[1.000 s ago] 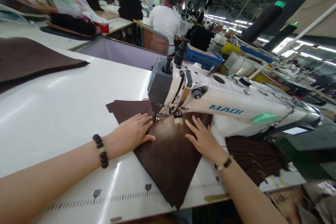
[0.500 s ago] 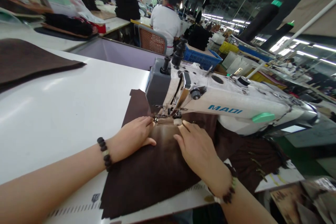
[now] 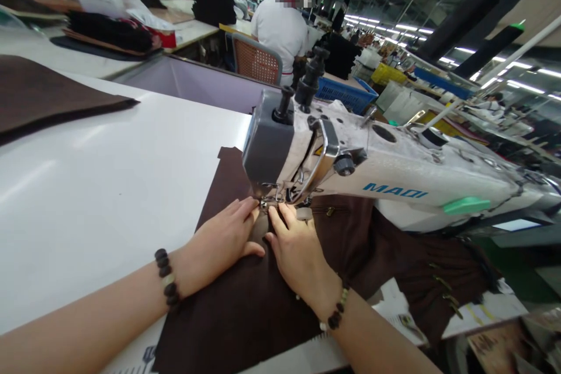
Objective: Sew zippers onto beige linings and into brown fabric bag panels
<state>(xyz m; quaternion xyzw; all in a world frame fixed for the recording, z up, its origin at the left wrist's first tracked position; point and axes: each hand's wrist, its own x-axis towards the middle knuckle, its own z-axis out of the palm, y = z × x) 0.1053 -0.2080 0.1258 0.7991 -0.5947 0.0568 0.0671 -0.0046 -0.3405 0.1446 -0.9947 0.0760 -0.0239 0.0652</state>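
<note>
A dark brown fabric piece (image 3: 232, 304), perhaps leather, lies under the presser foot (image 3: 265, 204) of a white sewing machine (image 3: 342, 158). My left hand (image 3: 225, 231) rests flat on the piece, fingertips close to the foot and thumb stretched apart. On the other side, my right hand (image 3: 293, 242) presses down with its fingers spread, near the needle area. A pale band sits around one of its fingers. A zipper (image 3: 331, 210) with a brass-coloured pull shows to the right of that hand. Both hands are open. The needle point is hidden.
More brown pieces with several brass zipper pulls (image 3: 445, 289) are bunched to the right. Another brown piece (image 3: 52, 93) lies at the left on the white table (image 3: 109, 169). A co-worker (image 3: 280, 32) sits beyond, beside a blue crate (image 3: 346, 92).
My right hand has shifted left, nearer my left hand and the presser foot. More of the zipper and its pull now shows. The view has shifted a little.
</note>
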